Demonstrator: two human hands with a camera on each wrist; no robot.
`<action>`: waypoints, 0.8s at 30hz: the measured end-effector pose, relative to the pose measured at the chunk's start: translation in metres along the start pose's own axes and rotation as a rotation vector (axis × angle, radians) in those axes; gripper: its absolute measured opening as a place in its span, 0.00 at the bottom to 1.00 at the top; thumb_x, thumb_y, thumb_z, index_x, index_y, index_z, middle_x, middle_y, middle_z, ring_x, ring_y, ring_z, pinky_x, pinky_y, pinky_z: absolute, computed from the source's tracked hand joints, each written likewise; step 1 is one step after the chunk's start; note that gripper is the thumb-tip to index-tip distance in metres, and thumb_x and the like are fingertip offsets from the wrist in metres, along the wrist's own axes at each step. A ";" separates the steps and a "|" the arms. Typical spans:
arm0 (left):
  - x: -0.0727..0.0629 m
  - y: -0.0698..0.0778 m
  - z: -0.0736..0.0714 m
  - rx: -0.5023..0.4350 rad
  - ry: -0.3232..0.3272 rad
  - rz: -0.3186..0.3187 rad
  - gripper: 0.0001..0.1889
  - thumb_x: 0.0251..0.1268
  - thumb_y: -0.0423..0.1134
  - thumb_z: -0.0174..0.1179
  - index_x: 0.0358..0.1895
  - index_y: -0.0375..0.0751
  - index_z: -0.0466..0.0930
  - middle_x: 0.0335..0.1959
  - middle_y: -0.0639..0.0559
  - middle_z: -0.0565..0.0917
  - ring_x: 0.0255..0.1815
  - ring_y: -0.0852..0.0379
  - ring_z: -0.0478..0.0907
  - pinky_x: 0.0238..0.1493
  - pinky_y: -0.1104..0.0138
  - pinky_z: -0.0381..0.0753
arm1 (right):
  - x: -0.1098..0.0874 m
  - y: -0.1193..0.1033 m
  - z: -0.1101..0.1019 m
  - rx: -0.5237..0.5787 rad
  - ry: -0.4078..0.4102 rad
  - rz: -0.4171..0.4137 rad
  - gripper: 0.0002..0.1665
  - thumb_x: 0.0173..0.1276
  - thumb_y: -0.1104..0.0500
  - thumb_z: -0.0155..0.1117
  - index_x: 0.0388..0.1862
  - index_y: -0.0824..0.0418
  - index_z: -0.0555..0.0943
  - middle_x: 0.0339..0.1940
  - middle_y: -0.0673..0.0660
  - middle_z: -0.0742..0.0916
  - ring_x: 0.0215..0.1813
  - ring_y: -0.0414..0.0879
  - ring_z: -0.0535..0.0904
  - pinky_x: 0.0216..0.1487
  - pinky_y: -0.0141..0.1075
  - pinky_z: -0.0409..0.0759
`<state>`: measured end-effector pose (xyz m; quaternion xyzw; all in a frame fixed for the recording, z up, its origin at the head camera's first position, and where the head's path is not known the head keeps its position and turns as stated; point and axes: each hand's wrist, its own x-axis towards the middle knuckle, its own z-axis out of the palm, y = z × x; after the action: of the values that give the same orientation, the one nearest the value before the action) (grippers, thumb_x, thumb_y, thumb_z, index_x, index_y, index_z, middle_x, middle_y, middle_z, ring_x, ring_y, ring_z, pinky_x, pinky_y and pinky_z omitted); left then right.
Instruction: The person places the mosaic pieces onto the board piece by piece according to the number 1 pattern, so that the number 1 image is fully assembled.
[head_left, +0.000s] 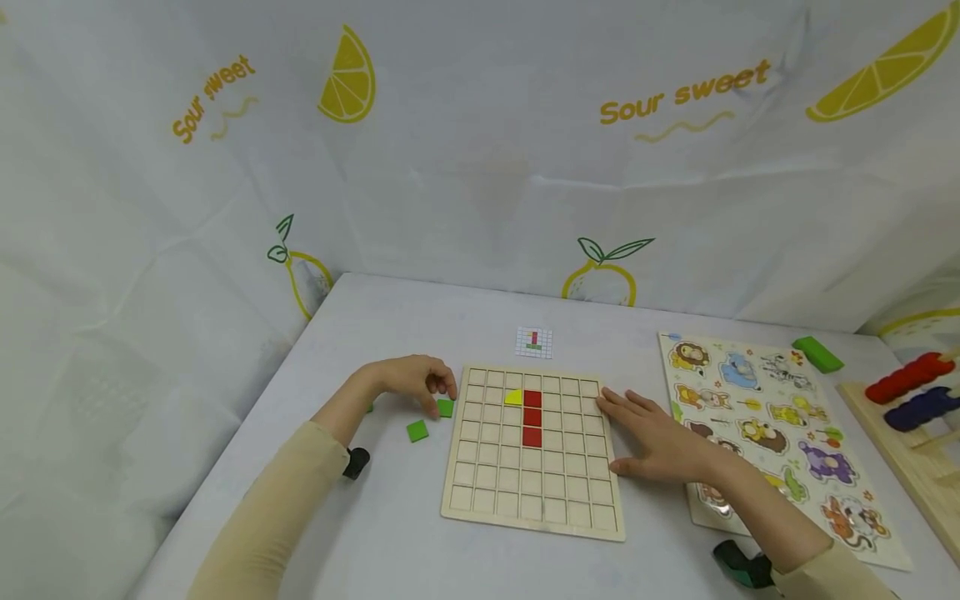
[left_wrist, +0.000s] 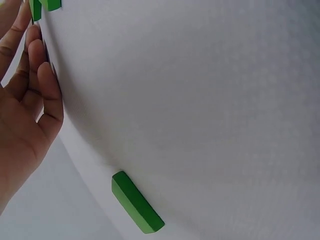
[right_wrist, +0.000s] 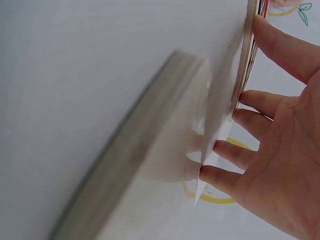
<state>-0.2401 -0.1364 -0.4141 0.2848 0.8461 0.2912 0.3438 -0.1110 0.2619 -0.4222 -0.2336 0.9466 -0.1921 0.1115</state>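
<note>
My left hand [head_left: 411, 379] is left of the wooden grid board [head_left: 542, 527]. Its thumb and index finger pinch a green square tile [head_left: 446, 408] at the tabletop by the board's edge. Another green tile [head_left: 417, 431] lies just below that hand, and a third, mostly hidden, shows beside the wrist. In the left wrist view a green tile [left_wrist: 136, 204] lies apart from the fingers. My right hand [head_left: 652, 437] rests along the board's right edge, fingers extended. On the grid sit a column of red tiles [head_left: 532, 417] and a yellow piece [head_left: 513, 397].
A small pattern card [head_left: 534, 342] lies behind the board. To the right are an animal puzzle [head_left: 757, 417], a green block [head_left: 817, 354] and a wooden bead frame [head_left: 911, 450]. White fabric [head_left: 480, 208] hangs along the table's back.
</note>
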 end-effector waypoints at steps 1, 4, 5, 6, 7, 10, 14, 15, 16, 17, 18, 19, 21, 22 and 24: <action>0.000 0.000 0.000 0.000 0.001 0.000 0.16 0.51 0.34 0.75 0.44 0.44 0.83 0.39 0.54 0.74 0.42 0.58 0.67 0.46 0.69 0.70 | 0.000 0.000 0.000 0.001 -0.001 -0.001 0.53 0.59 0.42 0.71 0.77 0.60 0.61 0.79 0.65 0.63 0.77 0.75 0.53 0.67 0.71 0.60; 0.001 -0.001 0.001 0.009 0.001 0.000 0.16 0.51 0.35 0.75 0.44 0.44 0.83 0.40 0.54 0.74 0.42 0.58 0.67 0.46 0.69 0.70 | 0.000 0.001 0.001 -0.001 -0.001 -0.002 0.53 0.59 0.41 0.71 0.77 0.60 0.61 0.79 0.65 0.63 0.77 0.75 0.53 0.67 0.71 0.61; 0.001 -0.001 0.002 0.013 0.002 0.001 0.16 0.51 0.35 0.75 0.43 0.43 0.83 0.40 0.53 0.74 0.42 0.58 0.67 0.46 0.69 0.70 | 0.000 0.001 0.001 -0.004 0.000 -0.004 0.53 0.59 0.41 0.71 0.77 0.60 0.61 0.79 0.65 0.63 0.77 0.75 0.53 0.67 0.71 0.61; 0.001 -0.002 0.002 0.014 0.002 0.000 0.16 0.51 0.35 0.75 0.43 0.43 0.83 0.41 0.53 0.73 0.42 0.58 0.67 0.47 0.69 0.69 | 0.001 0.000 0.001 -0.002 0.000 -0.004 0.53 0.59 0.42 0.71 0.77 0.60 0.61 0.79 0.65 0.63 0.77 0.75 0.53 0.67 0.71 0.61; 0.001 -0.001 0.002 0.016 0.002 0.000 0.16 0.51 0.35 0.75 0.43 0.43 0.83 0.41 0.53 0.73 0.42 0.58 0.67 0.47 0.69 0.69 | 0.001 0.000 0.001 -0.005 0.001 -0.003 0.53 0.59 0.42 0.71 0.77 0.60 0.61 0.79 0.65 0.63 0.77 0.75 0.53 0.68 0.71 0.61; 0.002 -0.001 0.003 0.017 0.008 -0.002 0.15 0.51 0.34 0.74 0.43 0.42 0.83 0.41 0.52 0.73 0.42 0.58 0.67 0.47 0.69 0.69 | 0.001 0.000 0.001 -0.017 0.007 -0.010 0.53 0.59 0.41 0.71 0.77 0.61 0.61 0.79 0.66 0.63 0.77 0.76 0.53 0.67 0.71 0.61; 0.004 0.000 0.003 0.019 0.011 -0.014 0.14 0.51 0.32 0.74 0.41 0.41 0.83 0.40 0.53 0.74 0.42 0.58 0.67 0.47 0.69 0.70 | 0.001 0.000 0.000 -0.021 0.008 -0.014 0.53 0.59 0.41 0.71 0.76 0.62 0.61 0.79 0.67 0.63 0.76 0.76 0.53 0.67 0.72 0.61; 0.004 0.000 0.003 0.021 0.013 -0.016 0.13 0.51 0.32 0.74 0.41 0.41 0.83 0.40 0.53 0.74 0.42 0.58 0.68 0.47 0.70 0.70 | 0.001 0.000 0.000 -0.020 0.007 -0.015 0.53 0.59 0.41 0.71 0.76 0.62 0.61 0.79 0.67 0.63 0.76 0.76 0.53 0.67 0.72 0.60; 0.004 0.001 0.003 0.024 0.015 -0.018 0.13 0.51 0.32 0.74 0.40 0.41 0.83 0.40 0.53 0.74 0.42 0.59 0.68 0.47 0.70 0.70 | 0.001 0.001 0.000 -0.017 0.004 -0.012 0.53 0.59 0.42 0.71 0.77 0.61 0.61 0.79 0.66 0.63 0.77 0.76 0.53 0.67 0.72 0.60; 0.004 0.001 0.003 0.026 0.016 -0.020 0.13 0.51 0.32 0.74 0.40 0.41 0.83 0.40 0.53 0.74 0.42 0.59 0.68 0.47 0.70 0.70 | 0.001 0.001 0.000 -0.014 0.002 -0.009 0.53 0.59 0.42 0.71 0.77 0.61 0.61 0.79 0.66 0.62 0.77 0.76 0.53 0.68 0.71 0.60; 0.004 0.002 0.003 0.028 0.019 -0.021 0.13 0.51 0.31 0.73 0.39 0.41 0.83 0.40 0.53 0.74 0.42 0.58 0.68 0.47 0.70 0.70 | 0.001 0.001 0.000 -0.010 0.000 -0.004 0.53 0.59 0.42 0.71 0.77 0.60 0.60 0.79 0.66 0.62 0.77 0.75 0.52 0.68 0.71 0.60; 0.004 0.002 0.003 0.030 0.021 -0.023 0.12 0.50 0.31 0.73 0.39 0.41 0.83 0.40 0.53 0.74 0.42 0.58 0.68 0.47 0.70 0.70 | 0.001 0.001 -0.001 -0.007 -0.001 -0.003 0.52 0.60 0.43 0.71 0.77 0.60 0.60 0.79 0.65 0.62 0.77 0.75 0.52 0.68 0.71 0.60; 0.004 0.003 0.003 0.035 0.024 -0.024 0.12 0.50 0.31 0.73 0.38 0.42 0.83 0.40 0.53 0.74 0.42 0.58 0.68 0.47 0.69 0.70 | 0.001 0.002 -0.001 -0.003 -0.003 0.000 0.52 0.60 0.43 0.71 0.77 0.60 0.60 0.80 0.65 0.62 0.77 0.75 0.52 0.68 0.72 0.59; 0.004 0.003 0.002 0.036 0.023 -0.025 0.12 0.50 0.31 0.73 0.38 0.42 0.83 0.40 0.53 0.74 0.41 0.58 0.68 0.47 0.69 0.70 | 0.001 0.002 -0.001 0.002 -0.005 0.003 0.53 0.59 0.43 0.71 0.77 0.60 0.60 0.80 0.65 0.62 0.77 0.75 0.52 0.68 0.72 0.59; 0.004 0.003 0.002 0.042 0.019 -0.023 0.12 0.50 0.31 0.74 0.38 0.42 0.83 0.40 0.53 0.75 0.41 0.58 0.68 0.46 0.70 0.70 | 0.001 0.002 0.000 0.011 -0.008 0.007 0.53 0.59 0.43 0.71 0.77 0.60 0.60 0.80 0.65 0.62 0.77 0.75 0.51 0.67 0.72 0.59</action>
<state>-0.2399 -0.1307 -0.4151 0.2796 0.8585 0.2720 0.3331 -0.1124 0.2630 -0.4229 -0.2304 0.9460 -0.1957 0.1171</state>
